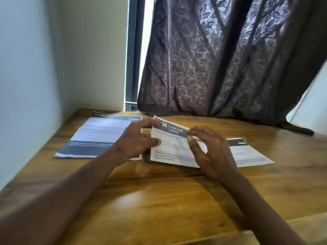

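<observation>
Wooden table is bearing the work, both forearms reaching forward over it. Left hand is pinching the left edge of the printed sheet, fingers curled; right hand is pinching its top edge between thumb and forefinger. Sheet is tilting up off the wood, between flat left page and right page.

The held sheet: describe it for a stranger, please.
On the brown wooden table before the dark purple curtain, find the middle white printed sheet. Its left neighbour and right neighbour lie flat; it alone is raised, held by the left hand and right hand.
</observation>
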Demonstrator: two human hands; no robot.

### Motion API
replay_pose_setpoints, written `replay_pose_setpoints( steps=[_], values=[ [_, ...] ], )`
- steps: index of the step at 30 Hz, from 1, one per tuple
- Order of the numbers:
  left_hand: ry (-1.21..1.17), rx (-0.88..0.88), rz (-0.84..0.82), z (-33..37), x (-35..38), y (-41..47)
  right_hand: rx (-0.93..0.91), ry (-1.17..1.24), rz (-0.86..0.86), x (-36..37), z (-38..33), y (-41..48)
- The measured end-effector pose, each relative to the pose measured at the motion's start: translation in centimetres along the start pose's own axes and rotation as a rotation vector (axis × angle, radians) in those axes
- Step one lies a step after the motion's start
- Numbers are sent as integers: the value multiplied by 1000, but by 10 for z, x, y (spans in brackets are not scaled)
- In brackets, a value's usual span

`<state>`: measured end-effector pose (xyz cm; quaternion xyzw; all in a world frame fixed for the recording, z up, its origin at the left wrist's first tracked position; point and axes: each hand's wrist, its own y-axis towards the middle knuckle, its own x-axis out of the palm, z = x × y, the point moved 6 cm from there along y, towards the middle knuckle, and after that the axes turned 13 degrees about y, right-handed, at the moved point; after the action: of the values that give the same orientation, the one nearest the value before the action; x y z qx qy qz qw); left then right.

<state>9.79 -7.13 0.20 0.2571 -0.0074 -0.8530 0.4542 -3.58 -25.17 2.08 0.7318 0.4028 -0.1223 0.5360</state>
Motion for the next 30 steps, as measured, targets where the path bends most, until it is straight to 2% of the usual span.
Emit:
replay_pose_setpoints(
  steps=[2,5,6,8,12,16,19,25,30],
  values=[
    [224,85,-75,8,19,-5,170,25,-208,11,8,-13],
    [863,194,-196,13,43,-15,324,-28,-505,28,12,-39],
    [1026,208,-221,14,49,-18,333,-53,-556,31,12,-44],
    [1192,276,-189,18,56,-20,323,-93,-596,33,9,-49],
    [1282,356,-170,19,66,-22,313,-168,-647,39,12,-50],
    [1276,305,-413,9,77,-27,328,-194,-704,41,14,-51],
    [1271,259,-500,3,78,-28,359,-195,-714,40,21,-48],
    [1260,238,-527,-2,77,-27,561,-291,-666,17,61,-41],
    [1192,303,-392,4,69,-24,545,-283,-648,14,61,-44]
  ],
)
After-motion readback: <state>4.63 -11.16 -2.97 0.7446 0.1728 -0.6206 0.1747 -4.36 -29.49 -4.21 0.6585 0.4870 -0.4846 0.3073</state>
